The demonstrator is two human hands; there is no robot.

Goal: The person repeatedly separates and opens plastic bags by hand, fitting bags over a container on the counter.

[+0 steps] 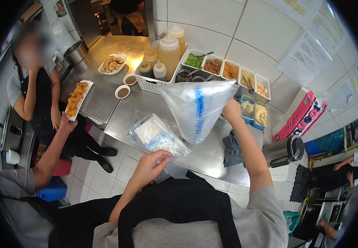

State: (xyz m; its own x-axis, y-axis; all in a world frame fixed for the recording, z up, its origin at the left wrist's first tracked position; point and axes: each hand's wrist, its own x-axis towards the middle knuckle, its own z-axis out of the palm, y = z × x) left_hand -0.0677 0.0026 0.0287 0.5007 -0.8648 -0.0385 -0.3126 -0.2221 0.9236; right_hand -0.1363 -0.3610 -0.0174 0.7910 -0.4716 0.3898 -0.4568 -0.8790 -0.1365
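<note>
My right hand (232, 110) is closed on the upper right corner of a large clear plastic bag (179, 105) with a blue stripe. The bag is spread wide above the steel counter (144, 99). My left hand (152, 165) is pinched near the counter's front edge, beside a pack of clear plastic bags (156, 134) with blue print. Some see-through film shows just below its fingertips, but I cannot make out what they hold. Behind the raised bag stands a white basket (148, 84) of squeeze bottles (169, 51).
Topping tubs (231, 70) line the wall. A grey cloth (233, 149) and a steel canister (284, 151) are at right. On the left, a co-worker's hand (66, 123) holds a plate of fried food (78, 97), near another person (38, 82). Two sauce cups (123, 92) sit on the counter.
</note>
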